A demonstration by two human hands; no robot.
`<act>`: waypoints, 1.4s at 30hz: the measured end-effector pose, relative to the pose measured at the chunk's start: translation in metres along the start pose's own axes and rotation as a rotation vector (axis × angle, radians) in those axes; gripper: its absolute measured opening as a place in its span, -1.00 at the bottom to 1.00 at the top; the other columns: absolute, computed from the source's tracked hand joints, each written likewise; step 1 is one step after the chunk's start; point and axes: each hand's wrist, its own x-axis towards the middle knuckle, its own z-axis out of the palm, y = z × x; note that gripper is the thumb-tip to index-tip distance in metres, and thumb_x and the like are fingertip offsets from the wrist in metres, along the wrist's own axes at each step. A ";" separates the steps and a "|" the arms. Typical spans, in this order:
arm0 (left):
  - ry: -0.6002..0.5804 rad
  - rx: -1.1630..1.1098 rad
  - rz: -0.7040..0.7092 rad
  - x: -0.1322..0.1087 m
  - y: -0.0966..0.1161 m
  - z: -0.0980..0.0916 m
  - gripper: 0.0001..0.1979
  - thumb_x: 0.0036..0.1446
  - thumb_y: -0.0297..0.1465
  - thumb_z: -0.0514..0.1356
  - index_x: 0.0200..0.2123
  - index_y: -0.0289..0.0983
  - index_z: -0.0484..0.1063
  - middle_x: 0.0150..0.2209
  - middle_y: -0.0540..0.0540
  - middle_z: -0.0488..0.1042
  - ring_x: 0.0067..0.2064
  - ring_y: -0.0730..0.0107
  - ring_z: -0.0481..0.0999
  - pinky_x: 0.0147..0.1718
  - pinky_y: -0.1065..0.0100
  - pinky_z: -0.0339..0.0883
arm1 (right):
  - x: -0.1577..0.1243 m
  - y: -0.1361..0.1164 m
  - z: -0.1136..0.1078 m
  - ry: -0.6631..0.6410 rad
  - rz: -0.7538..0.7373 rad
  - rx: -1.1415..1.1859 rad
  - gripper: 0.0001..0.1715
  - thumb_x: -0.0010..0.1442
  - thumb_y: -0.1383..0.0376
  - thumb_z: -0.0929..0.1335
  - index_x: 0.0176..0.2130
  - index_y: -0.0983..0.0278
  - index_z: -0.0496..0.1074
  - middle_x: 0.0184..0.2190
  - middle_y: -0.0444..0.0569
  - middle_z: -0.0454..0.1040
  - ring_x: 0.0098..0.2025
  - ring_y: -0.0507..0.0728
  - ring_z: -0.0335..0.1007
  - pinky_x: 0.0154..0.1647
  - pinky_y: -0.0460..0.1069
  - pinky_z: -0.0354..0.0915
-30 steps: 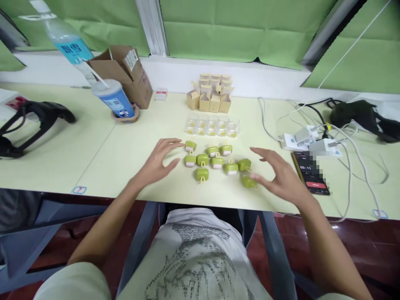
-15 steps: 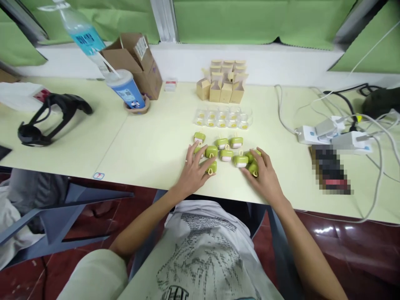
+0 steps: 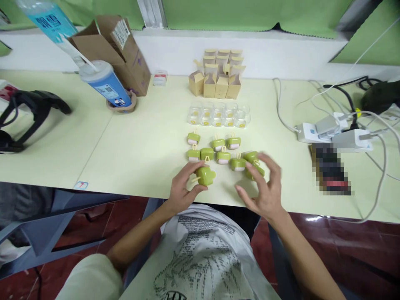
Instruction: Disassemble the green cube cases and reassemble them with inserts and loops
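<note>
My left hand grips a small glossy green case with a pale yellow loop, just above the table near its front edge. The hand's thumb and fingers are closed around the case's left side. My right hand is open, thumb and fingers apart, over the right end of the group. Beneath its fingertips lie two green cases, one of them a tilted case; whether the fingers touch them is unclear. Several more such cases, including a green-and-white case, stand in loose rows between and beyond my hands.
Clear plastic cups stand in two rows behind the cases, with small open cardboard boxes farther back. To the left are a blue drink cup and a large carton. A power strip with cables lies right.
My left hand has moved down and toward me, lifting a green case from the near row. The right hand has drawn slightly back with its fingers spread. The view has shifted a little.
</note>
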 end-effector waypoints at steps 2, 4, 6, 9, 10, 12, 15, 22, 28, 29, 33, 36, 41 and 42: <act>-0.080 -0.165 -0.163 0.012 0.005 0.003 -0.44 0.59 0.01 0.23 0.53 0.01 0.43 0.26 -0.27 0.66 0.21 0.06 0.76 0.12 0.10 0.76 | 0.016 -0.021 0.002 -0.093 -0.045 0.180 0.17 0.50 0.04 0.49 0.75 -0.30 -0.16 0.54 0.17 0.33 0.47 0.58 0.47 0.31 0.59 0.62; -0.111 -0.239 -0.140 0.032 0.007 0.008 -0.46 0.56 0.06 0.26 0.42 -0.02 0.57 0.32 -0.28 0.60 0.31 0.05 0.70 0.19 0.12 0.74 | 0.034 -0.033 0.007 -0.058 -0.039 0.238 0.05 0.57 0.08 0.44 0.74 -0.27 -0.10 0.45 0.14 0.46 0.43 0.49 0.53 0.32 0.50 0.64; -0.093 -0.248 -0.083 0.053 0.011 0.014 -0.51 0.56 0.05 0.27 0.38 0.02 0.61 0.27 -0.23 0.58 0.29 0.15 0.71 0.18 0.18 0.72 | 0.046 -0.034 0.011 0.057 -0.006 0.196 -0.09 0.58 0.11 0.43 0.71 -0.23 0.11 0.34 0.12 0.56 0.36 0.47 0.60 0.33 0.47 0.65; -0.137 -0.150 -0.009 0.075 0.020 0.016 -0.58 0.58 -0.05 0.30 0.36 0.00 0.63 0.13 -0.15 0.68 0.11 0.27 0.75 0.08 0.22 0.72 | 0.053 -0.024 0.015 0.157 0.037 0.087 -0.22 0.60 0.11 0.40 0.67 -0.18 0.26 0.21 0.12 0.66 0.22 0.46 0.69 0.23 0.43 0.71; -0.132 -0.077 0.024 0.078 0.024 0.015 -0.60 0.54 -0.10 0.35 0.32 -0.04 0.65 0.07 -0.13 0.72 0.04 0.27 0.76 0.05 0.21 0.71 | 0.053 -0.020 0.016 0.152 0.030 0.056 -0.23 0.61 0.11 0.38 0.66 -0.17 0.27 0.20 0.11 0.68 0.18 0.45 0.71 0.19 0.42 0.73; -0.093 0.089 0.088 0.080 0.031 0.012 -0.67 0.49 -0.22 0.40 0.24 -0.12 0.69 -0.03 -0.10 0.77 -0.07 0.27 0.76 0.00 0.20 0.68 | 0.053 -0.015 0.016 0.119 -0.018 0.021 -0.27 0.64 0.14 0.35 0.66 -0.17 0.28 0.25 0.09 0.69 0.17 0.43 0.73 0.17 0.39 0.75; -0.016 0.308 0.149 0.075 0.037 0.011 -0.73 0.46 -0.31 0.34 0.15 -0.15 0.70 -0.09 -0.09 0.80 -0.13 0.25 0.77 -0.05 0.19 0.64 | 0.053 -0.014 0.018 0.117 -0.100 0.016 -0.32 0.66 0.22 0.30 0.62 -0.18 0.35 0.26 0.06 0.68 0.15 0.36 0.73 0.16 0.32 0.75; 0.072 0.686 0.148 0.072 0.031 0.017 -0.83 0.34 -0.24 0.29 -0.16 -0.20 0.62 -0.34 -0.15 0.70 -0.30 0.13 0.68 -0.25 0.17 0.50 | 0.057 -0.014 0.029 0.079 -0.162 -0.098 -0.36 0.66 0.36 0.22 0.53 -0.04 0.48 0.09 0.10 0.68 -0.01 0.26 0.68 -0.07 0.16 0.71; 0.005 0.776 0.087 0.073 0.029 0.020 -0.87 0.27 -0.32 0.25 -0.27 -0.23 0.56 -0.49 -0.10 0.60 -0.45 0.20 0.58 -0.40 0.26 0.33 | 0.054 -0.016 0.035 0.013 -0.190 -0.103 -0.30 0.54 0.51 0.23 0.46 0.07 0.51 0.07 0.14 0.65 0.00 0.29 0.68 -0.15 0.15 0.71; -0.026 0.782 0.053 0.073 0.030 0.020 -0.87 0.28 -0.33 0.25 -0.28 -0.24 0.56 -0.48 -0.10 0.61 -0.44 0.20 0.60 -0.38 0.26 0.35 | 0.054 -0.016 0.036 0.011 -0.191 -0.095 -0.30 0.52 0.53 0.24 0.45 0.09 0.51 0.07 0.14 0.64 -0.01 0.29 0.68 -0.16 0.15 0.71; -0.168 0.759 -0.148 0.078 0.040 0.014 -0.88 0.36 -0.35 0.27 -0.22 -0.25 0.58 -0.32 -0.17 0.72 -0.28 0.10 0.74 -0.17 0.17 0.54 | 0.055 -0.013 0.040 0.053 -0.209 -0.061 -0.34 0.51 0.56 0.24 0.39 0.15 0.53 0.06 0.14 0.61 -0.10 0.23 0.67 -0.27 0.09 0.68; -0.205 0.568 -0.129 0.083 0.041 0.004 -0.84 0.49 -0.34 0.24 -0.02 -0.24 0.61 -0.07 -0.19 0.78 -0.08 0.11 0.79 0.02 0.13 0.62 | 0.059 -0.009 0.039 0.149 -0.168 0.068 -0.49 0.60 0.43 0.29 0.37 0.12 0.55 0.08 0.13 0.60 -0.07 0.22 0.68 -0.13 0.13 0.74; -0.249 0.279 0.107 0.088 0.026 -0.005 -0.51 0.46 -0.22 0.44 0.35 -0.19 0.50 0.27 -0.22 0.68 0.29 0.08 0.68 0.32 0.07 0.57 | 0.063 -0.006 0.032 0.256 0.039 0.319 -0.62 0.62 0.10 0.42 0.32 0.05 0.60 0.03 0.05 0.65 -0.08 0.21 0.68 -0.24 0.07 0.75; -0.246 0.235 0.103 0.089 0.022 -0.004 -0.50 0.43 -0.24 0.46 0.33 -0.19 0.50 0.25 -0.20 0.68 0.25 0.12 0.70 0.29 0.10 0.60 | 0.063 -0.006 0.032 0.248 0.052 0.348 -0.63 0.61 0.08 0.43 0.30 0.05 0.62 0.01 0.03 0.66 -0.11 0.19 0.68 -0.27 0.05 0.73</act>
